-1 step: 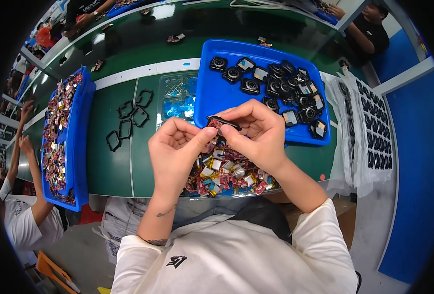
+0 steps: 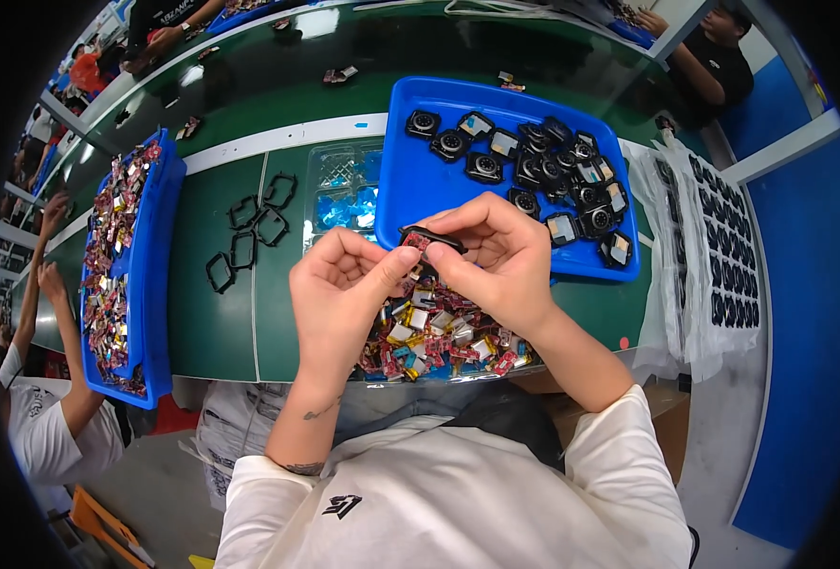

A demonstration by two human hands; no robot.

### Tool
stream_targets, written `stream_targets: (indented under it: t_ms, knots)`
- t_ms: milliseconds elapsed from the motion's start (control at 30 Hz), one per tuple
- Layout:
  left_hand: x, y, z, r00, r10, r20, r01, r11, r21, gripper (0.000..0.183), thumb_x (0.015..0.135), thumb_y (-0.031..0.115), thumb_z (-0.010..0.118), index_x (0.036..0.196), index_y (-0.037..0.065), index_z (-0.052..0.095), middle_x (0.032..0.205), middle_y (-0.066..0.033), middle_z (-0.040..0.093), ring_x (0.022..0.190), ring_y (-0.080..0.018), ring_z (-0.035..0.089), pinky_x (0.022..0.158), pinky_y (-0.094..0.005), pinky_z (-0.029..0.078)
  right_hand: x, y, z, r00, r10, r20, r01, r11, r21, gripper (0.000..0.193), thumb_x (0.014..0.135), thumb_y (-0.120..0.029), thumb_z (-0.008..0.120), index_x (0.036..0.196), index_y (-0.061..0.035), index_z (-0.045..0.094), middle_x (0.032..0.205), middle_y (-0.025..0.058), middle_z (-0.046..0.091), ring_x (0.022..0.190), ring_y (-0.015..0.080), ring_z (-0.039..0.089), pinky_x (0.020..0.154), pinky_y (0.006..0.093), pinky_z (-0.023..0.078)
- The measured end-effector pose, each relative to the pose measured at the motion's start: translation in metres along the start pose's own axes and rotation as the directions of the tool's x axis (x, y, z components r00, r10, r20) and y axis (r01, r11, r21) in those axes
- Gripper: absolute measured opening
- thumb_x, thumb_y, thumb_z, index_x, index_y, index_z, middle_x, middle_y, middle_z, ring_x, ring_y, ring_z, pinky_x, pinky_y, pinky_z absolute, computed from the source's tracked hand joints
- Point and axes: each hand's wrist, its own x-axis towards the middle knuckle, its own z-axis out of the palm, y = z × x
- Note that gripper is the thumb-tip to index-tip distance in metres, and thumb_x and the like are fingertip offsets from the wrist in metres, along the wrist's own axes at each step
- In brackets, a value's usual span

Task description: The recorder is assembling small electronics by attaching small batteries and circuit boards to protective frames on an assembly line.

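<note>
My left hand (image 2: pixel 344 294) and my right hand (image 2: pixel 500 261) meet above the green table's near edge. Between their fingertips they pinch a small black frame (image 2: pixel 431 237) with a red circuit piece at its left end. Directly below the hands lies a heap of small red, yellow and silver components (image 2: pixel 443 337). Just beyond the hands stands a blue tray (image 2: pixel 415 185) with several black round-lens modules (image 2: pixel 553 175) in its right half.
A long blue tray (image 2: pixel 162 256) of red components stands at the left. Black square frames (image 2: pixel 249 232) and a clear plastic tray (image 2: pixel 344 190) lie between the trays. White sheets of black parts (image 2: pixel 714 237) hang at the right. A co-worker's arms (image 2: pixel 45 313) reach in at the left.
</note>
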Motion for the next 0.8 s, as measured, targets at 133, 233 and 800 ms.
stream_targets:
  t_ms: [133,233,800]
  knots:
    - [-0.004,0.0,0.002,1.0,-0.001,0.0,0.001,1.0,-0.007,0.019,0.079,0.005,0.073,0.076,0.001,0.055,0.074,-0.0065,0.064,0.065,-0.0076,0.061,0.059,-0.0186,0.051,-0.002,-0.001,0.0,1.0,0.03,0.004,-0.03,0.999,-0.017,0.012,0.081,0.002,0.065,0.091,0.003,0.059,0.09,0.0082,0.065,0.083,0.0115,0.065,0.073,0.0249,0.054]
    - [-0.003,-0.002,0.001,1.0,0.027,0.011,-0.026,0.999,-0.031,0.019,0.08,0.005,0.073,0.078,0.001,0.054,0.074,-0.0061,0.064,0.065,-0.0079,0.062,0.058,-0.0188,0.051,0.001,-0.002,0.002,0.999,0.032,-0.003,-0.032,0.999,0.037,0.012,0.082,0.001,0.065,0.091,0.0026,0.059,0.09,0.0082,0.065,0.084,0.0114,0.065,0.074,0.0241,0.054]
    - [-0.007,-0.001,-0.004,0.997,-0.026,0.076,0.028,0.999,-0.022,0.012,0.081,0.001,0.07,0.089,-0.005,0.063,0.082,-0.007,0.066,0.075,-0.0085,0.062,0.067,-0.019,0.05,0.0,-0.008,-0.003,0.997,0.029,0.072,-0.01,0.967,-0.256,0.015,0.08,-0.006,0.068,0.093,-0.0013,0.064,0.087,0.0054,0.067,0.08,0.0091,0.064,0.068,0.0232,0.052]
